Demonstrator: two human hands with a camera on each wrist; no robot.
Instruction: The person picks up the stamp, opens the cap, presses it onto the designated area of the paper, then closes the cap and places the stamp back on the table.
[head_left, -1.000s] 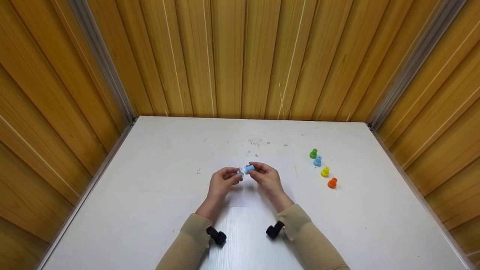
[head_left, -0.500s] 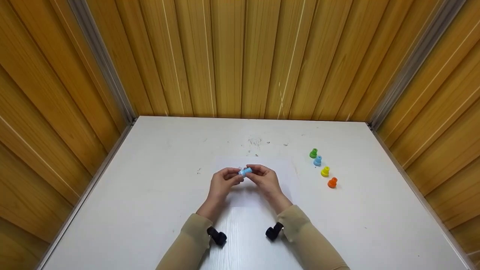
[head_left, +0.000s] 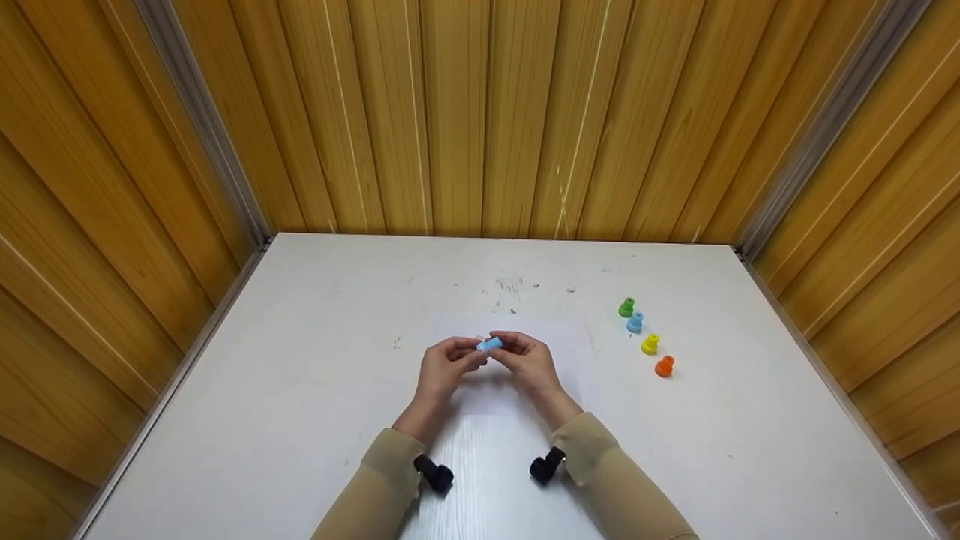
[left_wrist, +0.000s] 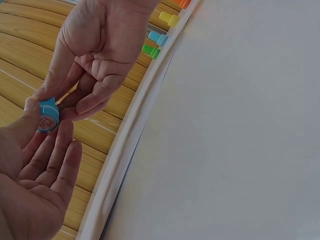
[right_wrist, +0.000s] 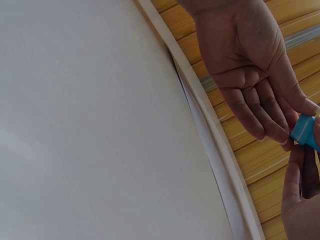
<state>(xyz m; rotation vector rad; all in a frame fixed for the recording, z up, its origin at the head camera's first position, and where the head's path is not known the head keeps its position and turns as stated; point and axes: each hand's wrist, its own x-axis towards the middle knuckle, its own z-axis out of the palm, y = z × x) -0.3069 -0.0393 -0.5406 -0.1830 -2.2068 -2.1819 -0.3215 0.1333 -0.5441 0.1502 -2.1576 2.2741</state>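
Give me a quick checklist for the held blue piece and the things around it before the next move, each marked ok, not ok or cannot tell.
1. Grip by the left hand: ok; thumb and fingers pinch the held blue piece.
2. Grip by the right hand: ok; its thumb and fingers are on the same piece.
3. Paper beneath the hands: ok.
4. Held blue piece upright: not ok; it slants sideways between the fingers.
5. Parts of the held blue piece fully seated: cannot tell; the fingers cover too much.
6. Green piece, light-blue piece, yellow piece and orange piece away from the hands: ok; they stand to the right.
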